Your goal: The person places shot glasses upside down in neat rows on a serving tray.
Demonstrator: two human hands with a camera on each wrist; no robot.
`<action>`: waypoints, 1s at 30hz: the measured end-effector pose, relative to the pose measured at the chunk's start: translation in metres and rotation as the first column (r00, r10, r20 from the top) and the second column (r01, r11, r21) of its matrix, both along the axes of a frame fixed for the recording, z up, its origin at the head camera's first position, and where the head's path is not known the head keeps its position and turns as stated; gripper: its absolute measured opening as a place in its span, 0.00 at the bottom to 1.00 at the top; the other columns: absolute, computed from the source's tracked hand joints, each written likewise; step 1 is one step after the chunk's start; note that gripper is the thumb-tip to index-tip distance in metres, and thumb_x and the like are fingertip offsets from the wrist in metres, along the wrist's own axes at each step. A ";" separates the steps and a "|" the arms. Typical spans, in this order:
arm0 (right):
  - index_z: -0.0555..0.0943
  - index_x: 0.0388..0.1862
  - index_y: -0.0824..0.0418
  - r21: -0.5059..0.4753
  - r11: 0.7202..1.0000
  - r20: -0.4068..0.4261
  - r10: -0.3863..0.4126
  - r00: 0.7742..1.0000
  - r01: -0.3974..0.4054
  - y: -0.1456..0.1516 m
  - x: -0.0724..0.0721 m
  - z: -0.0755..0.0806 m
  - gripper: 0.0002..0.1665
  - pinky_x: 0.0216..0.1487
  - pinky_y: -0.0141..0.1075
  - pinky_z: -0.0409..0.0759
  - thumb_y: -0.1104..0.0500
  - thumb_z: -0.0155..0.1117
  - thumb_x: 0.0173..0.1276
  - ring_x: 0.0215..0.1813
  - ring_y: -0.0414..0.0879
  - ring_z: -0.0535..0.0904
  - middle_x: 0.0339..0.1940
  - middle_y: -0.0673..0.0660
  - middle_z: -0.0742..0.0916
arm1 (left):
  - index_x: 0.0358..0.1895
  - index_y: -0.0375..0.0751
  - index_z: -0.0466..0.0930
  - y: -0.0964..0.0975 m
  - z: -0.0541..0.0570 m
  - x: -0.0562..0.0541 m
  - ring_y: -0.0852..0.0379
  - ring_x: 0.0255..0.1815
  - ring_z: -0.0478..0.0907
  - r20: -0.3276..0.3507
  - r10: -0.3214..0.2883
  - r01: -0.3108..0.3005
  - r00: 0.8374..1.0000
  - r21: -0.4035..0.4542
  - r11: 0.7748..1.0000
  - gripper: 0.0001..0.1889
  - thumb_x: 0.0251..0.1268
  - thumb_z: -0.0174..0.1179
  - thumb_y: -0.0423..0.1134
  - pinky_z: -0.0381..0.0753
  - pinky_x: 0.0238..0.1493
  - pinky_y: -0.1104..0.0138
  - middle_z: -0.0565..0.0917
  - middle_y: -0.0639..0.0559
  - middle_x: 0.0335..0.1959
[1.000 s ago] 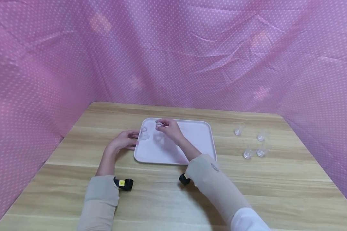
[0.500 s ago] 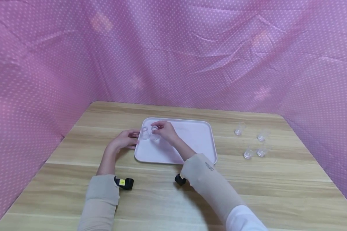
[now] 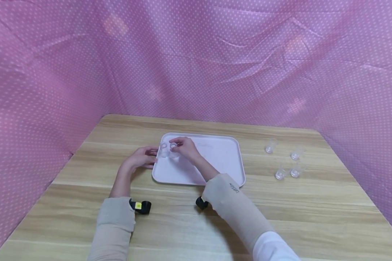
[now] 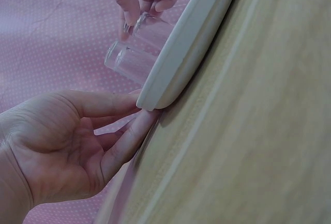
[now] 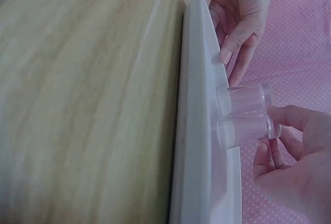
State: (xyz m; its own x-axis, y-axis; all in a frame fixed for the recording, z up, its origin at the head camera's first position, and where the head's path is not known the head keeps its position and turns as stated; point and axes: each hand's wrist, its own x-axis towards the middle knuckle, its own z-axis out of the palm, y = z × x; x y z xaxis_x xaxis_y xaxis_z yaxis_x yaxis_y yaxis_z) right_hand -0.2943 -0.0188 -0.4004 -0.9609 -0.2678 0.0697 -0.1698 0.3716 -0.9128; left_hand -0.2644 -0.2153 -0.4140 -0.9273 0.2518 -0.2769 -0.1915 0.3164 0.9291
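Two cups (image 5: 247, 132) crowd the tray's (image 3: 220, 154) ten o'clock; left fingers (image 4: 128, 140) pinch its rim (image 4: 173, 56); right fingers (image 5: 289, 116) pinching one could, releasing crookedly, topple its neighbour (image 5: 246, 100).

white tray (image 3: 219, 156), clear cups (image 4: 129, 62), tan wood-grained table (image 3: 170, 232), pink cloth (image 3: 196, 65) with pale dots
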 end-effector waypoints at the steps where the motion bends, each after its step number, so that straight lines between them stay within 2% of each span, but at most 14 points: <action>1: 0.82 0.44 0.65 0.006 1.000 -0.001 -0.001 1.000 0.001 0.000 0.000 0.000 0.18 0.38 0.28 0.75 0.70 0.67 0.52 0.39 0.45 0.75 0.37 0.56 0.80 | 0.67 0.30 0.56 0.000 0.000 0.000 0.42 0.50 0.72 0.001 0.000 0.000 1.000 0.001 1.000 0.30 0.60 0.54 0.25 0.81 0.44 0.61 0.66 0.32 0.58; 7: 0.81 0.48 0.63 0.062 0.998 -0.023 0.015 1.000 -0.013 0.004 0.000 0.001 0.20 0.41 0.31 0.75 0.68 0.67 0.53 0.43 0.47 0.75 0.41 0.57 0.80 | 0.67 0.29 0.56 0.001 -0.002 -0.001 0.43 0.50 0.73 0.003 0.001 -0.001 1.000 0.007 1.000 0.30 0.60 0.54 0.24 0.81 0.44 0.61 0.66 0.32 0.58; 11: 0.78 0.52 0.63 0.145 0.989 -0.113 0.046 0.993 -0.029 0.012 0.001 0.008 0.24 0.45 0.34 0.76 0.67 0.68 0.54 0.46 0.49 0.75 0.44 0.59 0.81 | 0.67 0.29 0.56 0.001 -0.003 -0.001 0.44 0.49 0.73 -0.002 0.001 -0.001 1.000 0.005 1.000 0.30 0.60 0.54 0.24 0.81 0.43 0.61 0.66 0.32 0.57; 13: 0.76 0.54 0.64 0.154 0.988 -0.153 0.058 0.986 -0.034 0.020 0.003 0.016 0.26 0.47 0.37 0.76 0.67 0.68 0.54 0.48 0.52 0.75 0.46 0.61 0.81 | 0.67 0.29 0.56 0.001 -0.003 -0.001 0.44 0.48 0.73 -0.004 0.000 0.000 1.000 0.004 1.000 0.30 0.60 0.53 0.24 0.81 0.43 0.61 0.66 0.32 0.57; 17: 0.75 0.55 0.65 0.119 0.992 -0.211 0.056 0.976 -0.031 0.042 0.009 0.033 0.27 0.49 0.40 0.76 0.67 0.68 0.53 0.50 0.57 0.74 0.48 0.63 0.80 | 0.66 0.29 0.56 0.001 -0.002 -0.001 0.44 0.48 0.73 -0.006 0.007 -0.006 1.000 0.004 1.000 0.30 0.60 0.54 0.23 0.81 0.43 0.61 0.66 0.32 0.57; 21: 0.74 0.55 0.67 0.085 0.996 -0.242 0.038 0.969 -0.018 0.070 0.017 0.047 0.27 0.50 0.41 0.76 0.68 0.67 0.54 0.50 0.56 0.74 0.48 0.62 0.80 | 0.66 0.27 0.55 0.001 -0.002 0.000 0.44 0.48 0.73 -0.012 -0.005 0.005 1.000 -0.004 1.000 0.30 0.60 0.53 0.23 0.81 0.44 0.61 0.65 0.31 0.58; 30: 0.73 0.56 0.68 0.007 0.999 -0.277 -0.046 0.960 0.049 0.149 0.031 0.069 0.27 0.51 0.43 0.74 0.69 0.65 0.55 0.49 0.54 0.71 0.49 0.63 0.77 | 0.67 0.28 0.55 0.001 -0.001 0.001 0.43 0.49 0.72 -0.012 -0.007 0.007 1.000 -0.016 1.000 0.30 0.61 0.53 0.24 0.81 0.44 0.61 0.64 0.31 0.59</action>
